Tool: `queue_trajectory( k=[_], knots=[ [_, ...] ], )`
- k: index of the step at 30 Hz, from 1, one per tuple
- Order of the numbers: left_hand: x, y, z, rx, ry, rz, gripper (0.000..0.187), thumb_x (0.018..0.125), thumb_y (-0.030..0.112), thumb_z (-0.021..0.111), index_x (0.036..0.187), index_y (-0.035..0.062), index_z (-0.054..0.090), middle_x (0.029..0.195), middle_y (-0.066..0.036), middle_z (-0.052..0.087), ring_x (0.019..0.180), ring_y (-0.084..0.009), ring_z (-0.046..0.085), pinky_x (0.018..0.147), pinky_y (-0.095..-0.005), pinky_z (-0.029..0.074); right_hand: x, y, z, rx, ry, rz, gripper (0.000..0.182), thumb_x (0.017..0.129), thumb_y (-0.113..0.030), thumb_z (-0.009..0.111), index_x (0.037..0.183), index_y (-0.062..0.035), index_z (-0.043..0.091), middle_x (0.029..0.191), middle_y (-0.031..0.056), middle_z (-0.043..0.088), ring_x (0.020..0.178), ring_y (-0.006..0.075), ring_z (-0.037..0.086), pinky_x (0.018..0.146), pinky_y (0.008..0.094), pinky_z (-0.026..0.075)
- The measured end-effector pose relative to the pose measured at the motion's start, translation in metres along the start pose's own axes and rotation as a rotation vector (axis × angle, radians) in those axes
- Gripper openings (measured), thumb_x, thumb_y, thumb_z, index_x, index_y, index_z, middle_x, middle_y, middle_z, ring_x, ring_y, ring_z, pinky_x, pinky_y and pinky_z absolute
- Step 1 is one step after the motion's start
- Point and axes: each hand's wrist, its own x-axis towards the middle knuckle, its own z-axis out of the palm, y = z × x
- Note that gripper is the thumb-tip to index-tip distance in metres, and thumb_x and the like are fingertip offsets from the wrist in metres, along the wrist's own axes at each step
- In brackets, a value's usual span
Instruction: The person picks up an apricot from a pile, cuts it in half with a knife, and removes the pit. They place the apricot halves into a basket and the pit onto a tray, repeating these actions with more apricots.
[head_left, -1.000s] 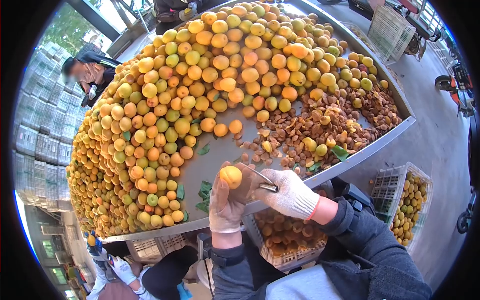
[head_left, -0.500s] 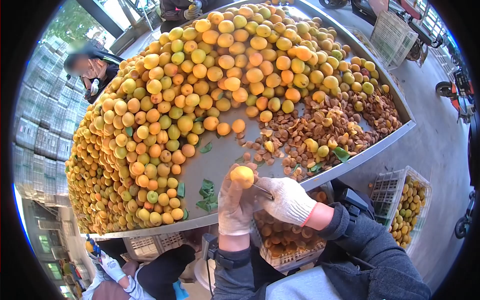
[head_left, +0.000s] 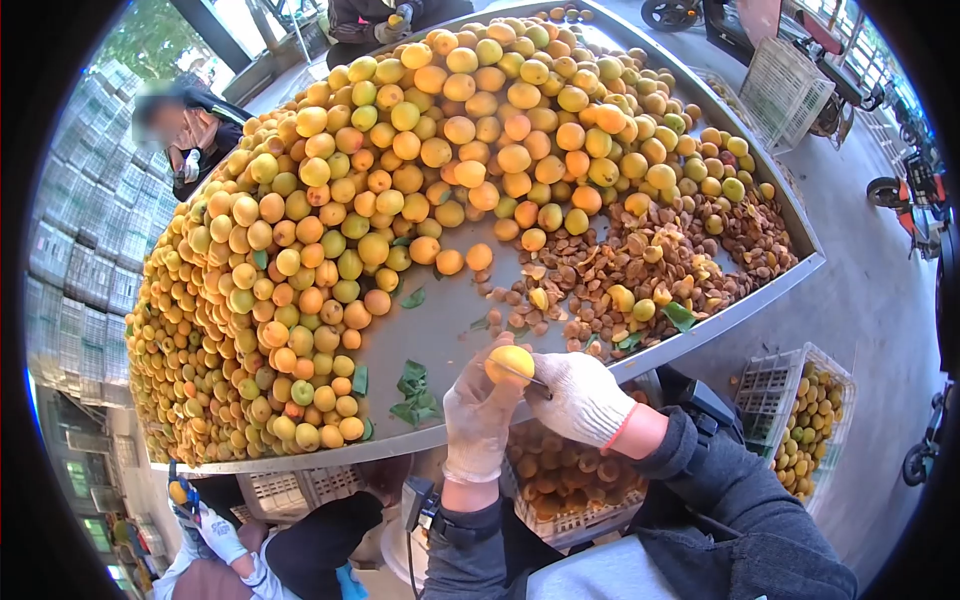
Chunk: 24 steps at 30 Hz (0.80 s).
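My left hand (head_left: 474, 420), in a white glove, grips a yellow-orange apricot (head_left: 511, 364) between its fingers, above the front edge of the metal table. My right hand (head_left: 582, 400), gloved with a red-trimmed cuff, is closed on a thin metal tool (head_left: 541, 385). Its narrow end meets the right side of the apricot; most of its handle is hidden in the glove. Behind my hands lie a large heap of whole apricots (head_left: 400, 205) and, to the right, a pile of brown pits and scraps (head_left: 640, 260).
The table's raised metal rim (head_left: 700, 325) runs just beyond my hands. Beneath it stands a crate of halved apricots (head_left: 575, 480); another crate (head_left: 770, 390) holds apricots at right. Green leaves (head_left: 412, 390) lie on the table. A co-worker's gloved hand (head_left: 220, 535) works at lower left.
The apricot has moved slightly right and down with my left hand, and its face has turned. The metal tool now sits closer against its side. The view has shifted a little.
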Motion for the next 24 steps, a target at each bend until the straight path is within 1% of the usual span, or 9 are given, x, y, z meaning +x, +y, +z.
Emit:
queue_trajectory(
  k=[4, 6, 9, 12, 16, 18, 21, 22, 24],
  knots=[
    [-0.004, 0.003, 0.007, 0.406, 0.101, 0.127, 0.059, 0.075, 0.018, 0.081, 0.123, -0.0035, 0.054, 0.120, -0.017, 0.061, 0.106, -0.0246, 0.061, 0.096, -0.0340, 0.046, 0.004, 0.004, -0.003, -0.081, -0.110, 0.045, 0.024, 0.081, -0.018, 0.059, 0.103, -0.0091, 0.063, 0.084, 0.0181, 0.067, 0.077, 0.0384, 0.065, 0.067, 0.0438, 0.052],
    [0.000, 0.005, 0.007, 1.043, 0.007, 0.488, 0.063, 0.075, 0.017, 0.081, 0.125, -0.0049, 0.052, 0.120, -0.015, 0.060, 0.106, -0.0211, 0.060, 0.095, -0.0323, 0.046, 0.002, 0.006, -0.001, -0.031, -0.084, 0.028, 0.026, 0.080, -0.018, 0.060, 0.105, -0.0097, 0.063, 0.085, 0.0181, 0.067, 0.078, 0.0383, 0.065, 0.068, 0.0437, 0.053],
    [-0.008, 0.012, 0.021, 0.386, 0.008, 0.276, 0.050, 0.079, 0.010, 0.077, 0.123, -0.0004, 0.056, 0.107, -0.003, 0.061, 0.096, -0.0116, 0.058, 0.081, -0.0256, 0.051, 0.001, 0.003, -0.001, 0.026, -0.024, -0.008, 0.030, 0.078, -0.017, 0.063, 0.107, -0.0108, 0.064, 0.087, 0.0179, 0.067, 0.081, 0.0380, 0.065, 0.070, 0.0438, 0.053],
    [-0.004, 0.003, 0.011, 0.112, -0.045, 0.133, 0.047, 0.080, 0.014, 0.077, 0.120, -0.0004, 0.057, 0.107, -0.003, 0.061, 0.093, -0.0119, 0.058, 0.080, -0.0266, 0.051, 0.000, -0.005, -0.004, -0.001, 0.009, -0.012, 0.032, 0.077, -0.017, 0.064, 0.109, -0.0118, 0.064, 0.087, 0.0172, 0.068, 0.082, 0.0374, 0.065, 0.071, 0.0439, 0.052],
    [-0.001, 0.001, 0.006, 0.347, 0.000, 0.188, 0.050, 0.079, 0.015, 0.079, 0.120, -0.0005, 0.057, 0.107, -0.004, 0.061, 0.092, -0.0136, 0.060, 0.078, -0.0279, 0.052, 0.001, -0.008, -0.003, -0.057, -0.008, 0.044, 0.031, 0.077, -0.019, 0.065, 0.108, -0.0136, 0.064, 0.087, 0.0157, 0.068, 0.083, 0.0364, 0.065, 0.072, 0.0427, 0.052],
    [0.001, 0.005, 0.004, 1.104, 0.046, 0.515, 0.064, 0.072, 0.022, 0.083, 0.123, -0.0038, 0.053, 0.119, -0.013, 0.062, 0.102, -0.0183, 0.061, 0.086, -0.0316, 0.050, 0.003, -0.005, -0.003, -0.021, -0.031, 0.045, 0.031, 0.078, -0.020, 0.065, 0.108, -0.0143, 0.064, 0.088, 0.0154, 0.068, 0.084, 0.0365, 0.065, 0.071, 0.0424, 0.052],
    [0.002, 0.010, 0.010, 1.361, 0.056, 0.687, 0.055, 0.077, 0.021, 0.079, 0.122, -0.0012, 0.056, 0.107, -0.007, 0.062, 0.100, -0.0157, 0.060, 0.085, -0.0284, 0.050, 0.003, 0.002, -0.001, 0.048, -0.048, 0.043, 0.029, 0.078, -0.021, 0.065, 0.107, -0.0152, 0.065, 0.089, 0.0153, 0.068, 0.084, 0.0370, 0.065, 0.071, 0.0418, 0.052],
    [0.002, 0.007, 0.011, 1.358, 0.055, 0.690, 0.055, 0.077, 0.021, 0.079, 0.122, -0.0012, 0.056, 0.107, -0.007, 0.062, 0.100, -0.0157, 0.060, 0.085, -0.0284, 0.050, 0.004, 0.002, -0.001, 0.077, -0.054, 0.038, 0.029, 0.079, -0.022, 0.065, 0.107, -0.0154, 0.065, 0.089, 0.0155, 0.068, 0.084, 0.0374, 0.065, 0.071, 0.0416, 0.052],
    [0.000, -0.003, 0.014, 0.626, 0.043, 0.483, 0.066, 0.079, 0.040, 0.075, 0.123, -0.0038, 0.053, 0.117, -0.011, 0.063, 0.096, -0.0186, 0.062, 0.084, -0.0332, 0.050, 0.003, -0.005, -0.007, 0.056, -0.002, 0.025, 0.028, 0.079, -0.021, 0.064, 0.106, -0.0145, 0.065, 0.090, 0.0157, 0.068, 0.084, 0.0373, 0.065, 0.071, 0.0418, 0.052]
  ],
)
